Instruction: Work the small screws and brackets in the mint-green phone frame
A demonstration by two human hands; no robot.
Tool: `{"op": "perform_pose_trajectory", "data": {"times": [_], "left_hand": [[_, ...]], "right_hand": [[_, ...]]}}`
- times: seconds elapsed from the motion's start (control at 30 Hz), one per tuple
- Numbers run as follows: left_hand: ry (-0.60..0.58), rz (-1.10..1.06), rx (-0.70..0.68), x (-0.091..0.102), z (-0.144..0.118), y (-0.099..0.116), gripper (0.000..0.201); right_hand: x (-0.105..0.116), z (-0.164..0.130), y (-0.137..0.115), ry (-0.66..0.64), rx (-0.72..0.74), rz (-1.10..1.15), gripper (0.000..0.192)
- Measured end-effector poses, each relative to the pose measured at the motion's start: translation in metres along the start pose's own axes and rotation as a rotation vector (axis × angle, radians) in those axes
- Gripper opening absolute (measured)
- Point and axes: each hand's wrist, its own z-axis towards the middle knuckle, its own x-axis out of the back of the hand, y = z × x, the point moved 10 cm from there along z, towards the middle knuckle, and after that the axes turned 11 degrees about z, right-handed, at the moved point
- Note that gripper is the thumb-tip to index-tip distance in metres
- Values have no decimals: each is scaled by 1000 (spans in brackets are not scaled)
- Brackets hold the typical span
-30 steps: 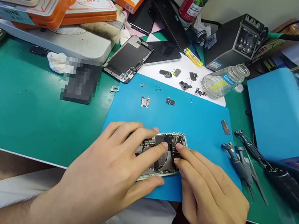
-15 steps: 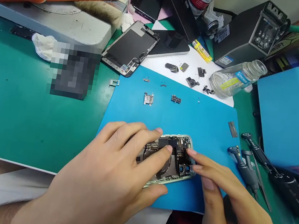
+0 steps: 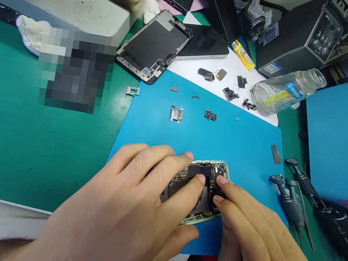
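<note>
An opened phone body point(image 3: 210, 172) lies on the blue mat point(image 3: 226, 135) near the front edge, its boards and black parts exposed. My left hand point(image 3: 135, 204) lies flat over its left half, thumb on the near rim and forefinger pressing the middle of the phone. My right hand point(image 3: 257, 247) comes in from the right with two fingertips on a black part at the phone's right end. Most of the phone's lower half is hidden under my hands.
Small metal parts point(image 3: 177, 113) and a bracket point(image 3: 210, 115) lie on the mat. A detached screen point(image 3: 153, 47), a glass bottle point(image 3: 283, 93) on its side, screwdrivers and tweezers point(image 3: 296, 200), a grey station point(image 3: 306, 37) and a second blue mat point(image 3: 343, 136) surround it.
My right hand drew back to the right, then returned onto the phone's right end. My left hand stayed on the phone. The view tilted down and closer.
</note>
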Motion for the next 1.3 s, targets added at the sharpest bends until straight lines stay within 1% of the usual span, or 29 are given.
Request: {"op": "perform_pose_trajectory", "data": {"times": [0.1,0.2,0.27,0.33,0.4,0.47,0.57,0.6,0.63,0.67,0.73,0.8,0.93,1.0,1.03,1.13,1.23,1.3], "left_hand": [[8,-2,-6,1,-1,0,37],[7,-3,-4,1,0,0,35],[-1,-3,0,0,1,-1,35],[0,3,4,1,1,-1,34],[-4,19,7,2,1,0,34],[-16,45,-5,3,2,3,41],[-38,115,-40,4,3,11,56],[-39,138,-48,4,4,13,57],[-40,153,-52,3,5,14,55],[-36,158,-53,3,7,15,52],[-12,144,-49,5,8,14,44],[6,111,-39,6,10,12,42],[19,96,-39,9,15,9,41],[16,117,-37,9,18,8,44],[15,129,-38,9,20,8,41],[6,160,-82,4,24,11,24],[-12,146,-115,0,25,12,25],[-17,123,-123,-2,23,11,30]], "right_hand": [[-4,2,-12,-104,56,-57,35],[-9,3,-20,-220,52,-124,33],[-10,3,-23,-253,62,-130,31],[-9,3,-24,-226,89,-128,28],[-3,4,-19,-138,81,-103,27],[3,3,-4,-53,-12,4,29],[9,-1,25,69,-234,238,32],[10,-2,31,97,-273,287,32],[11,-2,33,114,-282,308,33],[12,-1,32,114,-269,311,32],[7,2,26,50,-210,268,32],[2,4,20,0,-153,200,33],[3,4,12,15,-89,133,35],[3,4,11,18,-88,131,35],[3,4,12,16,-91,134,35],[0,4,14,-11,-107,152,35],[-5,4,17,-59,-136,179,35],[-7,3,20,-82,-149,184,37]]}}
